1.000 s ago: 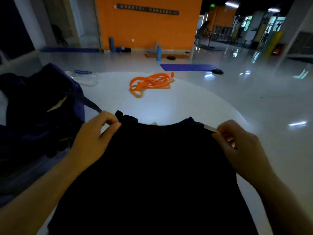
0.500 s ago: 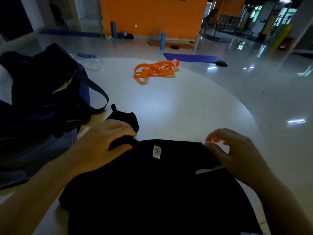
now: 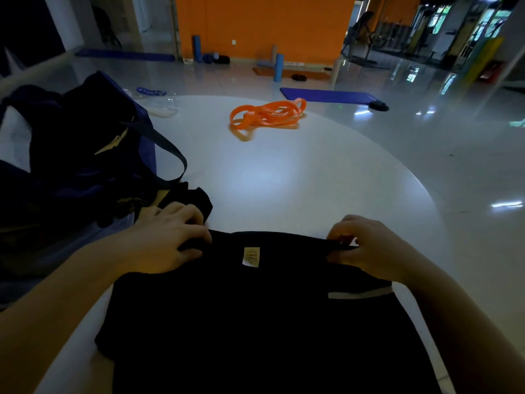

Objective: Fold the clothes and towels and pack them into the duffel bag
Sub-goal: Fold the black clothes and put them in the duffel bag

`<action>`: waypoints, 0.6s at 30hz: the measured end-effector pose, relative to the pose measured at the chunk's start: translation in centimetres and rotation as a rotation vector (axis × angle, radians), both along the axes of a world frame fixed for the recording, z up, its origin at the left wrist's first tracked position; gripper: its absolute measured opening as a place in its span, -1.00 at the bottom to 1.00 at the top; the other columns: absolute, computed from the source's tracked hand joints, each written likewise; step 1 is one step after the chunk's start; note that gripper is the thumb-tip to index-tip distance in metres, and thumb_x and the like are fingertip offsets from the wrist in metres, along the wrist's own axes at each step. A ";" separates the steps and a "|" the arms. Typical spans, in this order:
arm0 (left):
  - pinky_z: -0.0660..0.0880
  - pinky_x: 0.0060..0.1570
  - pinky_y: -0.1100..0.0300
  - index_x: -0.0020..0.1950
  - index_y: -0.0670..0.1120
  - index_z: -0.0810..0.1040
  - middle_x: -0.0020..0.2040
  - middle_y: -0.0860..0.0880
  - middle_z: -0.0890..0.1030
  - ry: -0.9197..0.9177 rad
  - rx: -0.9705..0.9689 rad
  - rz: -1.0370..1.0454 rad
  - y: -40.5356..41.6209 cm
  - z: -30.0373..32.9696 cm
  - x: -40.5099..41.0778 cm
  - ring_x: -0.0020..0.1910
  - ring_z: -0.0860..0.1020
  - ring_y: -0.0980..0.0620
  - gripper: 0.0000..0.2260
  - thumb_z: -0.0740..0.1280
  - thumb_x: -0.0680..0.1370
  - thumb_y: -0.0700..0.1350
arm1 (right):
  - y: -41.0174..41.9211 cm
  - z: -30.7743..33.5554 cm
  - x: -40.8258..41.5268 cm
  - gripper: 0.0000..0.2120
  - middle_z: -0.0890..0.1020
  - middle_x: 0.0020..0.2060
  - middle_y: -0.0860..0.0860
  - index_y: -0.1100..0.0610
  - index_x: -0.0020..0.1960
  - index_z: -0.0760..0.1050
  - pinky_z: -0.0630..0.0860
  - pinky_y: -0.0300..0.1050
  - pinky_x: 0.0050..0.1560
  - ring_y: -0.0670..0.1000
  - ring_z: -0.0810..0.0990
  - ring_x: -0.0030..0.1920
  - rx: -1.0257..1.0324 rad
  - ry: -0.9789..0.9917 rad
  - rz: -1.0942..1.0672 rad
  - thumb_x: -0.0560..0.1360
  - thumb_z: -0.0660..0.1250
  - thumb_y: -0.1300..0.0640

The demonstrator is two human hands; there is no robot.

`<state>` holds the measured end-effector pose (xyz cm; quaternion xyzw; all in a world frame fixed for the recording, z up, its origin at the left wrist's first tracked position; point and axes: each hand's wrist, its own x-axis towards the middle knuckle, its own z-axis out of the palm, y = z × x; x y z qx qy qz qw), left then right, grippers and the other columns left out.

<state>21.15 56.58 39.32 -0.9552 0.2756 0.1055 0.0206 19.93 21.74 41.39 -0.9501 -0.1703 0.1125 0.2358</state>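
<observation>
- So, black cotton garment (image 3: 255, 317) is spread on the round white table (image 3: 298, 180); its near edge is cut off.
- Top hem is pinched by left hand (image 3: 164, 240) and right hand (image 3: 366, 248).
- Dark navy duffel bag (image 3: 71, 155) sits left; contents too dark.

garment (image 3: 255, 322) on table (image 3: 312, 180), bag (image 3: 71, 155) left

A dim gym hall is shown. An orange wall (image 3: 261, 24) is seen at the back, above a glossy pale floor (image 3: 426, 132) marked by light reflections. A blue mat (image 3: 326, 95) is laid on the floor, and blue foam rollers (image 3: 278, 67) are stood near the wall. A round white bench (image 3: 284, 177) is lit in the foreground.
</observation>
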 end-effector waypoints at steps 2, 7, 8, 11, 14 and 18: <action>0.08 0.17 0.20 0.16 0.30 0.37 0.30 0.28 0.18 0.026 -0.087 -0.018 0.2 0.1 0.3 0.37 0.02 0.25 -0.37 -0.16 0.21 0.43 | -0.4 0.8 -0.2 -0.85 0.58 -0.11 -0.07 -0.15 -0.14 0.52 0.52 -0.18 0.01 -0.07 0.56 -0.11 0.106 0.020 -0.001 0.48 0.39 0.11; 0.21 0.34 0.14 -0.11 0.22 0.45 0.16 0.33 0.43 -0.003 -0.494 -0.021 -0.1 1.5 -0.2 0.29 0.31 0.34 -0.76 0.17 0.38 0.31 | 0.3 0.8 -0.5 -0.84 0.58 -0.07 -0.12 -0.18 -0.08 0.50 0.50 -0.27 -0.06 -0.10 0.56 -0.11 0.112 0.009 0.043 0.52 0.34 0.10; 0.32 0.29 0.20 -0.11 0.19 0.47 0.12 0.28 0.50 0.016 -0.573 -0.012 -0.3 2.2 -0.5 0.22 0.41 0.36 -0.84 0.27 0.43 0.23 | 0.8 0.5 -0.5 -0.85 0.55 -0.02 -0.15 -0.20 -0.03 0.48 0.50 -0.25 0.01 -0.12 0.55 -0.05 0.098 0.015 0.052 0.51 0.35 0.05; 0.51 0.01 0.32 -0.11 0.13 0.49 -0.08 0.14 0.62 0.077 -0.701 -0.005 -0.3 4.2 -1.1 -0.06 0.58 0.27 -0.78 0.35 0.41 0.23 | 2.6 -0.5 -0.2 -0.64 0.44 0.11 -0.21 -0.14 0.27 0.41 0.40 -0.23 0.19 -0.16 0.46 0.14 0.040 0.057 0.076 0.51 0.37 0.03; 0.48 -0.14 0.37 -0.13 0.14 0.49 -0.19 0.11 0.61 0.050 -0.733 -0.070 -0.2 6.7 -1.9 -0.21 0.60 0.12 -0.87 0.42 0.43 0.09 | 4.1 -0.6 0.5 -0.82 0.52 -0.05 -0.15 -0.08 0.09 0.49 0.43 -0.25 0.01 -0.08 0.52 0.02 -0.050 0.031 0.140 0.52 0.35 0.11; 0.47 -0.06 0.35 0.01 0.16 0.53 -0.16 0.16 0.60 0.112 -0.512 -0.057 1.2 9.3 -2.5 -0.14 0.58 0.15 -0.75 0.48 0.41 -0.07 | 3.8 1.1 0.6 -0.89 0.56 -0.31 -0.10 0.02 -0.18 0.52 0.40 -0.26 -0.22 -0.12 0.54 -0.27 0.174 0.110 0.166 0.46 0.43 0.17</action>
